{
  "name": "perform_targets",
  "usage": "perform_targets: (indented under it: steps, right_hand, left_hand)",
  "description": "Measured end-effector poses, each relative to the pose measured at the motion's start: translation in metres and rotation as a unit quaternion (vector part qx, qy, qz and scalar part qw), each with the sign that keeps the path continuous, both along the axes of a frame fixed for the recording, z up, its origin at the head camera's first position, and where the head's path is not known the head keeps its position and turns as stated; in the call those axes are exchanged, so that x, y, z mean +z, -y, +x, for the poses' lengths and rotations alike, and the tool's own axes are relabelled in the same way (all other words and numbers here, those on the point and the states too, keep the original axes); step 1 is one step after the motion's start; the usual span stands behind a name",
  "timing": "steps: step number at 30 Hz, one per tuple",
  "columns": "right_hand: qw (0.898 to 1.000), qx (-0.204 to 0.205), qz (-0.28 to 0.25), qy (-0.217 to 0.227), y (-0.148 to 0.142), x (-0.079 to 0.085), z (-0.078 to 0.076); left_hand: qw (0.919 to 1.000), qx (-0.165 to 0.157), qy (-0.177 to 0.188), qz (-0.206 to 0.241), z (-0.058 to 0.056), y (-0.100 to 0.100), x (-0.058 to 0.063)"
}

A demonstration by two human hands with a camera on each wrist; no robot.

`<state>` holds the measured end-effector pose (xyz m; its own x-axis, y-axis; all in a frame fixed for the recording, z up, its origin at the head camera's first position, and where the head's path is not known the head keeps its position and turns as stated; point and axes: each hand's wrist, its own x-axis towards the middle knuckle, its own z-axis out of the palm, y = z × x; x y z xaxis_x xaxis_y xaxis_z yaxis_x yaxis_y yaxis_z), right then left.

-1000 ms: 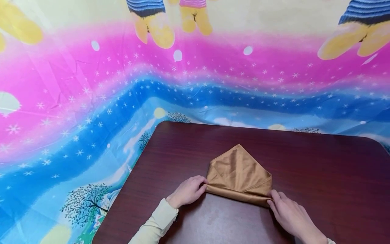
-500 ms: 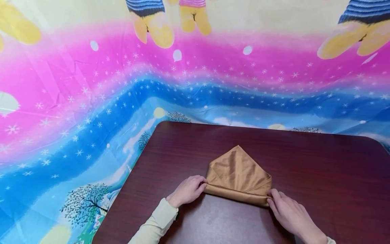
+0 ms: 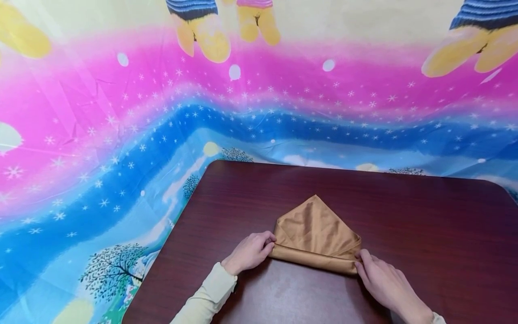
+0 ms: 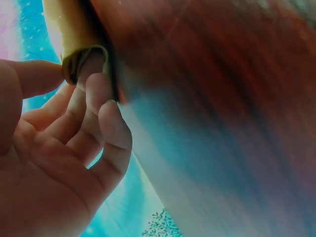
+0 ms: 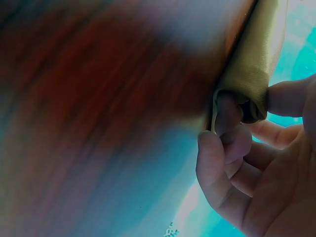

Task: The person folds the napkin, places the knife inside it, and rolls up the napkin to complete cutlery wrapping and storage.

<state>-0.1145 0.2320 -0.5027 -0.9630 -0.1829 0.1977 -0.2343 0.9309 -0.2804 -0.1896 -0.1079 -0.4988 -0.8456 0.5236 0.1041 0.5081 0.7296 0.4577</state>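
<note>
"Where's the brown cloth?"
"On the table, partly rolled."
"Held?"
"Left hand pinches the rolled end nearer the table's left edge; right hand pinches the opposite end."

And there went my view of the brown cloth's underside, hidden against the table! Over on the left wrist feed, one finger of the left hand ended out of sight inside the rolled edge; the right hand kept a fingertip from me the same way. Both wrist pictures cropped the cloth at the top and smeared the tabletop. Up on the head camera, the frame chopped the table's near side, the right sleeve and the backdrop's printed figures.
</note>
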Motion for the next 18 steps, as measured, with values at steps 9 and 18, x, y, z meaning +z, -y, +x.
perform_targets:
  steps: [9, 18]
  right_hand:
    - [0.999, -0.013, -0.011, 0.038, 0.0018, 0.0022, -0.0011]
    - [0.998, -0.017, -0.011, 0.062, 0.0003, 0.0011, -0.0035]
  left_hand:
    - [0.9999, -0.006, 0.009, 0.005, -0.0006, -0.0005, 0.0]
    - [0.9999, 0.005, 0.015, -0.002, -0.0023, -0.0021, -0.0013]
